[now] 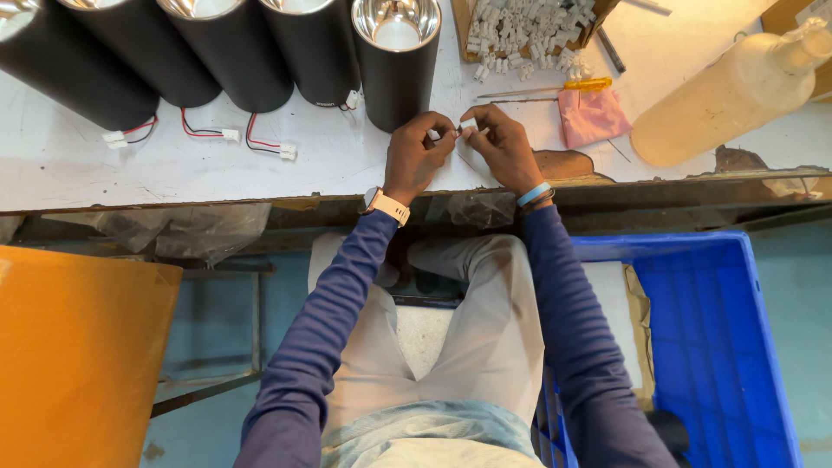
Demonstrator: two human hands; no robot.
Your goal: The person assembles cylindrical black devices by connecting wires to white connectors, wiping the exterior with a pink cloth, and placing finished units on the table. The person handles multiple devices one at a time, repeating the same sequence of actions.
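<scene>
My left hand (419,156) and my right hand (500,145) meet over the white worktop (347,165), just in front of a black cylindrical lamp housing (397,61) with a shiny reflector inside. Between the fingertips of both hands sits a small white plastic connector (466,126). The left fingers pinch the thin wire end beside it; the wire itself is mostly hidden by my fingers. A watch is on my left wrist, a blue band on my right.
Several more black lamp housings (234,52) lie in a row at the back left, each with red-black leads and a white plug (288,152). A cardboard box of white connectors (529,26), a pink cloth (591,117), a yellow-handled tool (588,84), a translucent bottle (728,95), a blue crate (719,347) and an orange bin (78,355) surround me.
</scene>
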